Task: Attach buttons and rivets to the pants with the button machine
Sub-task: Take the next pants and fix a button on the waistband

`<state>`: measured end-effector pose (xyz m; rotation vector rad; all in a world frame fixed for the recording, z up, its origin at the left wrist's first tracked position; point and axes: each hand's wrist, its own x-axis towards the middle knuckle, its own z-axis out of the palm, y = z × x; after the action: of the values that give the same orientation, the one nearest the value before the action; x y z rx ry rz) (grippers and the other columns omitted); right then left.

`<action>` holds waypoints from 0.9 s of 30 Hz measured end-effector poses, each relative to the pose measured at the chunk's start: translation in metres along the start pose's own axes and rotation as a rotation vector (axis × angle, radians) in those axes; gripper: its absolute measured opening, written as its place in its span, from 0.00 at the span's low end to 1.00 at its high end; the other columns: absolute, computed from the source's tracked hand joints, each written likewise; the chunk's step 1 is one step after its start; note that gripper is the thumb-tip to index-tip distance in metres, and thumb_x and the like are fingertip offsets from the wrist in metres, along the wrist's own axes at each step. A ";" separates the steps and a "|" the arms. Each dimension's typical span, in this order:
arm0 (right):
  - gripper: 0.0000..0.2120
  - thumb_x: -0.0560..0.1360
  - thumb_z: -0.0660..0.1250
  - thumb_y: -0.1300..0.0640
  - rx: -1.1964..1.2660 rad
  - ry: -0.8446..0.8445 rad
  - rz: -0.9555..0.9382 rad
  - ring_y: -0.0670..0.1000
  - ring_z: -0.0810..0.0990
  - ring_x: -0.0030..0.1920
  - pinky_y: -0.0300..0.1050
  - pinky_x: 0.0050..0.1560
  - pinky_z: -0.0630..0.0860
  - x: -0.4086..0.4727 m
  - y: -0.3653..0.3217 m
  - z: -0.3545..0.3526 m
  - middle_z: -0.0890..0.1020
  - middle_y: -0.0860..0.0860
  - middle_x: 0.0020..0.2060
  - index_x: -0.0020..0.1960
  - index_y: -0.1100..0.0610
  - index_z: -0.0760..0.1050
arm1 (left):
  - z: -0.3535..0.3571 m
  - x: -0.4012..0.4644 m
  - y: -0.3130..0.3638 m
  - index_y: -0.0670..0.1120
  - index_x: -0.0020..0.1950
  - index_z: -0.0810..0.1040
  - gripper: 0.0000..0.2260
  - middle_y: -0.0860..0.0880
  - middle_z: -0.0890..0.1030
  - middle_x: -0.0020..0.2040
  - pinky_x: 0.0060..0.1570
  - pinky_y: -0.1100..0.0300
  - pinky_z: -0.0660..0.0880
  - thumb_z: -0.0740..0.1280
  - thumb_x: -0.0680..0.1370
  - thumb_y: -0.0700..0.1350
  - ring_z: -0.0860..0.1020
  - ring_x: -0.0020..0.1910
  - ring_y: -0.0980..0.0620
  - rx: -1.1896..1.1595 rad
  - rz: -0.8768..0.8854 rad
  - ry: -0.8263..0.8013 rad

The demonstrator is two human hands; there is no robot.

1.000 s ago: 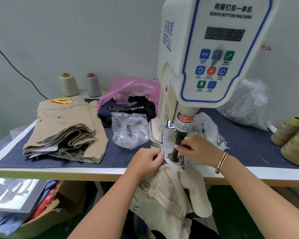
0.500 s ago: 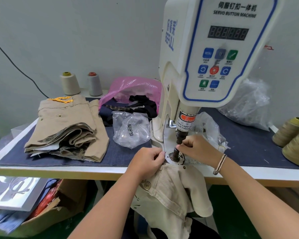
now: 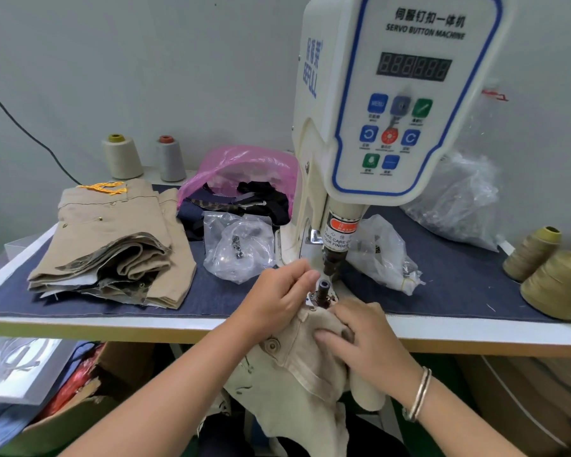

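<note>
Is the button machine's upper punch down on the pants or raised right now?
Raised. The upper punch hangs clear above the lower die, with a visible gap between them, and the pants lie just in front of the die.

Bright, even indoor light, soft shadows.
Wide-angle bending at the edges; slight blur throughout, faint glare on the plastic bags [image 3: 455, 199].
</note>
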<state>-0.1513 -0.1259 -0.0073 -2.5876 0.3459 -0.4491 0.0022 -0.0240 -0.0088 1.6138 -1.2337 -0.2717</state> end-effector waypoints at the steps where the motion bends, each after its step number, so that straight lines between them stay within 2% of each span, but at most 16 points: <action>1: 0.10 0.73 0.68 0.50 0.220 -0.011 0.073 0.41 0.69 0.36 0.40 0.41 0.66 0.001 -0.002 -0.002 0.72 0.43 0.31 0.36 0.51 0.72 | -0.003 0.002 0.007 0.53 0.37 0.70 0.11 0.51 0.73 0.29 0.35 0.59 0.70 0.59 0.79 0.53 0.72 0.31 0.53 0.045 0.013 -0.031; 3: 0.08 0.72 0.69 0.62 0.753 -0.002 0.236 0.43 0.75 0.37 0.36 0.40 0.71 0.002 -0.001 -0.010 0.77 0.46 0.33 0.36 0.52 0.77 | -0.014 0.002 0.012 0.50 0.42 0.73 0.09 0.49 0.77 0.36 0.39 0.61 0.70 0.59 0.78 0.53 0.73 0.35 0.53 0.061 0.012 -0.035; 5: 0.05 0.69 0.69 0.62 1.202 0.081 0.372 0.48 0.81 0.42 0.38 0.43 0.78 -0.001 0.004 -0.017 0.83 0.52 0.40 0.41 0.53 0.81 | -0.027 -0.007 0.009 0.49 0.49 0.74 0.10 0.48 0.78 0.43 0.43 0.66 0.70 0.61 0.77 0.55 0.74 0.40 0.56 -0.044 -0.047 -0.001; 7: 0.12 0.66 0.70 0.59 1.427 0.173 0.494 0.51 0.83 0.48 0.42 0.47 0.80 -0.002 0.009 -0.020 0.84 0.56 0.49 0.50 0.55 0.81 | -0.037 -0.028 0.002 0.52 0.54 0.74 0.15 0.53 0.78 0.49 0.49 0.68 0.71 0.63 0.74 0.60 0.76 0.47 0.61 -0.088 -0.128 -0.039; 8: 0.16 0.66 0.70 0.58 1.477 0.195 0.529 0.52 0.83 0.51 0.44 0.48 0.80 -0.002 0.011 -0.021 0.84 0.56 0.52 0.54 0.56 0.80 | -0.039 -0.043 -0.003 0.53 0.56 0.73 0.17 0.55 0.77 0.52 0.53 0.65 0.71 0.64 0.72 0.62 0.76 0.52 0.61 -0.035 -0.148 -0.056; 10: 0.21 0.67 0.70 0.56 1.550 0.216 0.558 0.54 0.82 0.55 0.48 0.51 0.77 -0.002 0.010 -0.022 0.82 0.56 0.55 0.60 0.56 0.78 | -0.041 -0.076 -0.016 0.53 0.59 0.71 0.17 0.56 0.74 0.58 0.58 0.62 0.69 0.65 0.73 0.59 0.73 0.58 0.58 0.233 -0.035 0.035; 11: 0.21 0.68 0.69 0.56 1.587 0.227 0.561 0.54 0.82 0.56 0.49 0.51 0.76 -0.003 0.009 -0.022 0.82 0.56 0.56 0.61 0.55 0.78 | -0.038 -0.092 -0.020 0.52 0.59 0.71 0.15 0.56 0.71 0.58 0.59 0.61 0.68 0.64 0.75 0.57 0.72 0.59 0.56 0.369 0.064 0.116; 13: 0.19 0.67 0.69 0.55 1.640 0.267 0.549 0.54 0.82 0.55 0.49 0.50 0.77 -0.004 0.008 -0.022 0.82 0.56 0.56 0.58 0.54 0.80 | -0.028 -0.120 -0.022 0.52 0.57 0.70 0.11 0.56 0.69 0.56 0.57 0.62 0.67 0.63 0.76 0.53 0.70 0.56 0.56 0.496 0.190 0.209; 15: 0.17 0.68 0.67 0.55 1.673 0.305 0.520 0.54 0.82 0.56 0.48 0.50 0.78 -0.006 0.007 -0.020 0.82 0.56 0.56 0.57 0.55 0.81 | -0.007 -0.139 -0.018 0.54 0.56 0.70 0.11 0.57 0.69 0.55 0.54 0.61 0.63 0.64 0.74 0.52 0.70 0.55 0.57 0.591 0.233 0.183; 16: 0.18 0.68 0.67 0.56 1.680 0.324 0.516 0.54 0.81 0.56 0.48 0.51 0.76 -0.006 0.005 -0.019 0.82 0.56 0.56 0.57 0.55 0.80 | 0.004 -0.143 -0.014 0.56 0.56 0.70 0.13 0.58 0.70 0.55 0.53 0.62 0.61 0.64 0.73 0.53 0.70 0.55 0.58 0.619 0.201 0.143; 19: 0.20 0.67 0.67 0.56 1.665 0.354 0.516 0.54 0.82 0.55 0.49 0.52 0.75 -0.007 0.000 -0.019 0.82 0.56 0.56 0.59 0.56 0.78 | 0.028 -0.138 -0.002 0.56 0.56 0.72 0.16 0.60 0.72 0.54 0.51 0.64 0.59 0.62 0.72 0.60 0.68 0.53 0.64 0.492 -0.032 0.142; 21: 0.19 0.67 0.67 0.57 1.631 0.369 0.507 0.54 0.82 0.54 0.49 0.53 0.75 -0.008 0.000 -0.020 0.82 0.57 0.55 0.58 0.56 0.78 | 0.035 -0.127 0.000 0.60 0.50 0.71 0.12 0.63 0.73 0.50 0.54 0.67 0.57 0.61 0.72 0.63 0.68 0.51 0.68 0.387 -0.175 0.162; 23: 0.20 0.67 0.67 0.57 1.619 0.392 0.502 0.54 0.81 0.56 0.50 0.56 0.74 -0.011 0.003 -0.023 0.82 0.57 0.56 0.59 0.57 0.78 | 0.037 -0.119 0.000 0.60 0.44 0.70 0.08 0.63 0.74 0.44 0.56 0.65 0.59 0.64 0.71 0.62 0.70 0.49 0.66 0.342 -0.193 0.138; 25: 0.18 0.68 0.66 0.57 1.623 0.425 0.481 0.54 0.81 0.57 0.50 0.58 0.73 -0.018 0.010 -0.029 0.82 0.57 0.56 0.57 0.56 0.79 | 0.032 -0.111 0.003 0.57 0.41 0.72 0.07 0.60 0.76 0.40 0.50 0.63 0.63 0.65 0.71 0.58 0.73 0.44 0.62 0.153 -0.192 0.096; 27: 0.14 0.69 0.65 0.58 1.582 0.480 0.469 0.54 0.82 0.55 0.51 0.57 0.74 -0.030 0.021 -0.033 0.82 0.57 0.57 0.53 0.54 0.82 | 0.018 -0.101 0.011 0.50 0.42 0.72 0.11 0.60 0.76 0.37 0.42 0.63 0.66 0.64 0.72 0.56 0.71 0.38 0.62 -0.103 -0.191 0.037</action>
<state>-0.1942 -0.1484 0.0017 -0.8237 0.4577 -0.7345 -0.0619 0.0482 -0.0464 1.6411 -1.0221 -0.4169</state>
